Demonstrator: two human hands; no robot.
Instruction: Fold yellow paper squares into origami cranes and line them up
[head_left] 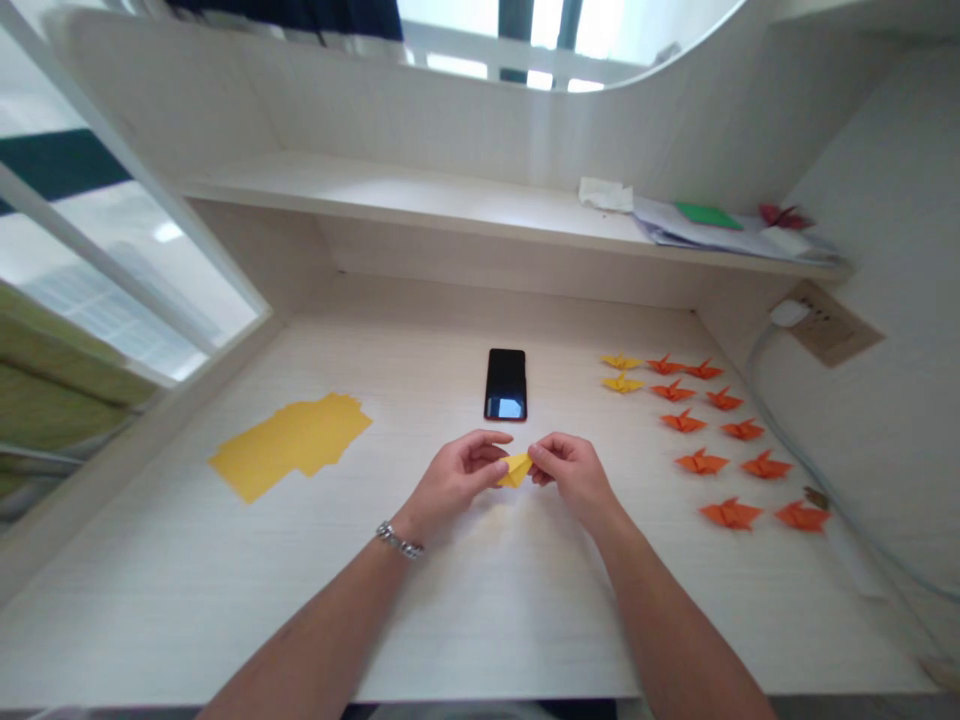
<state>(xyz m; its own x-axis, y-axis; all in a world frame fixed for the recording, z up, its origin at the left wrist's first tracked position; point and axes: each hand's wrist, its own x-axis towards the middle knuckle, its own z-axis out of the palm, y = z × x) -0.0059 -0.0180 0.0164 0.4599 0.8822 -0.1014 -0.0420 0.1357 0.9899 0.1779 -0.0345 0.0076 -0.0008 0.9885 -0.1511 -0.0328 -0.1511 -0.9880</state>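
Note:
A small folded piece of yellow origami paper (pixel 515 470) is held just above the desk, in front of a black phone (pixel 506 380). My left hand (pixel 461 470) pinches its left side between thumb and fingers. On the right side, the thumb and fingertips of my right hand (pixel 574 470) are closed on its edge. My fingers hide part of the folds. To the left lies a spread of yellow paper sheets (pixel 292 445). Two yellow paper cranes (pixel 622 384) rest to the right, beside rows of several orange paper cranes (pixel 702 462).
A shelf (pixel 450 205) runs along the back, bearing papers (pixel 675 222), a green sheet (pixel 709 215) and a crumpled tissue (pixel 606 194). On the right wall a white plug (pixel 790 313) sits in a socket, its cable (pixel 787 430) running down the desk's right side.

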